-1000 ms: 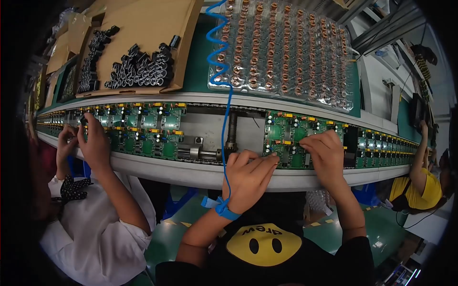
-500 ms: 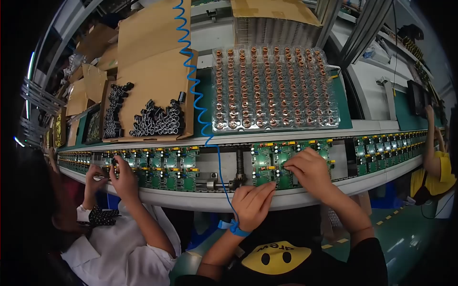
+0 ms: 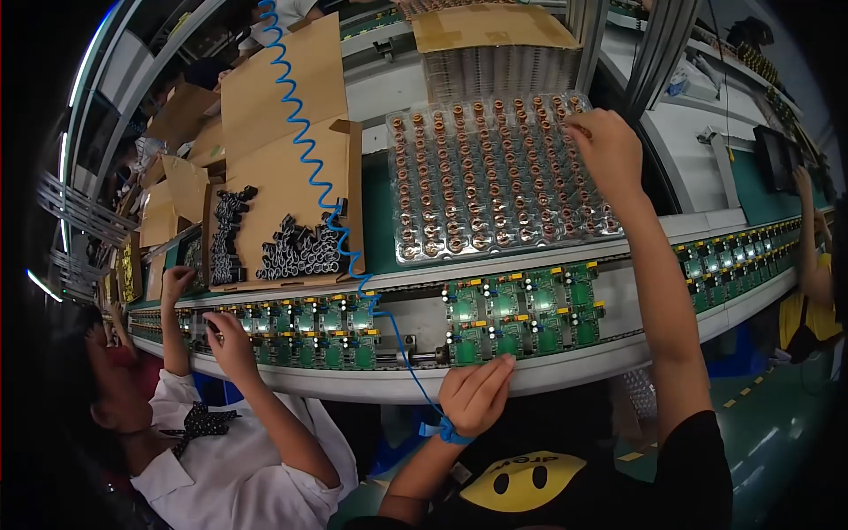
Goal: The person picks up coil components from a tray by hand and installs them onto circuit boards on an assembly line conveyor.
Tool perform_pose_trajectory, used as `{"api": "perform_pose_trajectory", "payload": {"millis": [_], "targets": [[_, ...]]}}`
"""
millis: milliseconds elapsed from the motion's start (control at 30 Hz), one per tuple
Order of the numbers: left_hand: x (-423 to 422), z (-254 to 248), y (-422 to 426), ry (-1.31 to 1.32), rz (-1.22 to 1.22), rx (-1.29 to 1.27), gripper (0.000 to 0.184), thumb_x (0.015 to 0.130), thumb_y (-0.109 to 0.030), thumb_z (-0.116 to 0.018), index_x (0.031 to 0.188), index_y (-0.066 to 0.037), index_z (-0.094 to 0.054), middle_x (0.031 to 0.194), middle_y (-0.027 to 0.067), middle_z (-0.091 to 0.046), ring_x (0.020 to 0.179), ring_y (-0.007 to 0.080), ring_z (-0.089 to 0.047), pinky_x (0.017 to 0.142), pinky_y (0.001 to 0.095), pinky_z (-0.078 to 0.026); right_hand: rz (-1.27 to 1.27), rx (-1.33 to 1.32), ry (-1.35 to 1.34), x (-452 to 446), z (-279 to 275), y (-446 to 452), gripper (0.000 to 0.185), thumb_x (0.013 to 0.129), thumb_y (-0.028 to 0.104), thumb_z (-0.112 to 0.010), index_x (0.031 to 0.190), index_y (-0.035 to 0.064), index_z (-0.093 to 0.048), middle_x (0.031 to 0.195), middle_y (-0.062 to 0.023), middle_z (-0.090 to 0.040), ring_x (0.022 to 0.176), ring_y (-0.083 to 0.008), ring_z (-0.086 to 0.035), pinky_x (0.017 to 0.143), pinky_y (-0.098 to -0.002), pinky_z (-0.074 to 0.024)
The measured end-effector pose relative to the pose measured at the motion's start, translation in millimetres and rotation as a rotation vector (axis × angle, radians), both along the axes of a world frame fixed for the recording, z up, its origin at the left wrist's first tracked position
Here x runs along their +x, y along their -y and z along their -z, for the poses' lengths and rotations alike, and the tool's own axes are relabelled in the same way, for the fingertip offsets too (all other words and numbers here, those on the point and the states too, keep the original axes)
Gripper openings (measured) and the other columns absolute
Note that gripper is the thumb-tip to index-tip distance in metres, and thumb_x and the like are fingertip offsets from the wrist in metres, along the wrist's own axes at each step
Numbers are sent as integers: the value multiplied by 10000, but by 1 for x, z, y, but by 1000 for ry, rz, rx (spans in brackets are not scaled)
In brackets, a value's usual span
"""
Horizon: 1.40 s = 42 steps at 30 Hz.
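Observation:
My right hand (image 3: 609, 157) reaches over the far right corner of a clear plastic tray (image 3: 415, 254) filled with rows of copper-wound coils (image 3: 477, 172). Its thumb and fingers come together among the coils there; whatever lies between the fingertips is hidden. My left hand (image 3: 477, 396) rests at the near rail of the conveyor with its fingers closed together, and what they hold, if anything, does not show. Just beyond its fingertips is a group of green circuit boards (image 3: 502, 306). A blue wrist strap (image 3: 446, 431) with a cord circles my left wrist.
A coiled blue cord (image 3: 305, 146) hangs across the view. Left of the tray, an open cardboard box (image 3: 283, 172) holds black cylindrical parts (image 3: 305, 252). A co-worker in white (image 3: 238, 455) handles boards on the left. Another person's arm (image 3: 808, 234) is at the far right.
My right hand has moved from the circuit boards up to the far right of the coil tray. My left hand stays by the rail. The view has shifted slightly.

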<state>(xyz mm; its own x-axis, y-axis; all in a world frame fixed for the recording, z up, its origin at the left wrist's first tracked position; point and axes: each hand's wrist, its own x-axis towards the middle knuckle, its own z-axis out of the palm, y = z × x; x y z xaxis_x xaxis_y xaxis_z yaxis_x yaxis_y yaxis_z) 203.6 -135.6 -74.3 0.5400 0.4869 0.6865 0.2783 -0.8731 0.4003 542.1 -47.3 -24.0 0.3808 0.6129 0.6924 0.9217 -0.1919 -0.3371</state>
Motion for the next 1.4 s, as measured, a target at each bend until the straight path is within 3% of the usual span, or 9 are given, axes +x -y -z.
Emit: {"api": "perform_pose_trajectory", "payload": {"millis": [167, 400, 467, 600, 800, 900, 933, 1033, 1400], "targets": [[-2, -8, -3, -26, -29, -45, 384, 712, 20, -795, 1078, -83, -744, 1000, 38, -715, 775, 210, -613, 688, 306, -494, 44, -194, 179, 13, 16, -46, 96, 779, 100, -733, 871, 83, -755, 869, -102, -675, 890, -307, -652, 750, -432, -535], [15, -48, -24, 43, -143, -552, 232, 768, 1, -787, 980, -73, -728, 901, 90, -714, 771, 272, -652, 723, 346, -513, 95, -306, 459, 19, 14, -56, 114, 806, 109, -705, 907, 93, -754, 904, -93, -664, 889, -293, -655, 739, -423, -548], [30, -59, -47, -77, 17, -323, 193, 787, -1, -766, 963, -74, -737, 904, 81, -722, 824, 271, -662, 734, 342, -515, 61, -187, 369, 15, 12, -38, 113, 825, 136, -706, 921, 92, -748, 900, -81, -661, 879, -285, -653, 726, -415, -546], [70, -51, -78, -166, 115, -311, 169, 791, -12, -757, 944, -84, -749, 917, 71, -727, 849, 261, -651, 746, 341, -511, -151, 81, 56, -26, -2, 31, 139, 861, 172, -723, 962, 78, -729, 900, -58, -651, 855, -247, -655, 701, -362, -534], [101, -28, -76, -275, 36, -374, 133, 791, -25, -758, 916, -70, -759, 883, 63, -721, 847, 231, -650, 770, 339, -504, -272, 117, -366, -53, 23, 107, 139, 825, 83, -743, 958, 53, -718, 922, -70, -663, 831, -237, -663, 657, -328, -523], [103, -23, -74, -310, 36, -252, 131, 785, -25, -759, 905, -77, -759, 866, 54, -710, 830, 227, -643, 764, 346, -498, -252, 140, -395, -52, 30, 120, 139, 825, 54, -741, 962, 47, -719, 916, -74, -664, 815, -239, -668, 642, -306, -524], [104, -20, -76, -302, 44, -149, 145, 780, -24, -760, 908, -91, -764, 863, 46, -714, 808, 223, -629, 739, 345, -491, -264, 86, -447, -49, 31, 124, 195, 852, 11, -720, 1046, 35, -726, 965, -82, -662, 837, -166, -666, 708, -272, -535], [107, -21, -74, -382, -3, -124, 156, 780, -24, -759, 911, -107, -771, 850, 34, -714, 805, 221, -619, 727, 342, -481, -243, 202, -383, -43, 30, 124, 160, 813, 49, -758, 970, 47, -723, 929, -80, -672, 795, -232, -676, 633, -300, -527], [114, -17, -75, -431, 3, -31, 169, 777, -15, -760, 917, -108, -776, 862, 14, -726, 789, 205, -575, 730, 320, -471, -292, 91, -365, -47, -2, 144, 259, 797, -25, -748, 1047, 45, -734, 961, -63, -673, 790, -140, -648, 656, -248, -507]]}}
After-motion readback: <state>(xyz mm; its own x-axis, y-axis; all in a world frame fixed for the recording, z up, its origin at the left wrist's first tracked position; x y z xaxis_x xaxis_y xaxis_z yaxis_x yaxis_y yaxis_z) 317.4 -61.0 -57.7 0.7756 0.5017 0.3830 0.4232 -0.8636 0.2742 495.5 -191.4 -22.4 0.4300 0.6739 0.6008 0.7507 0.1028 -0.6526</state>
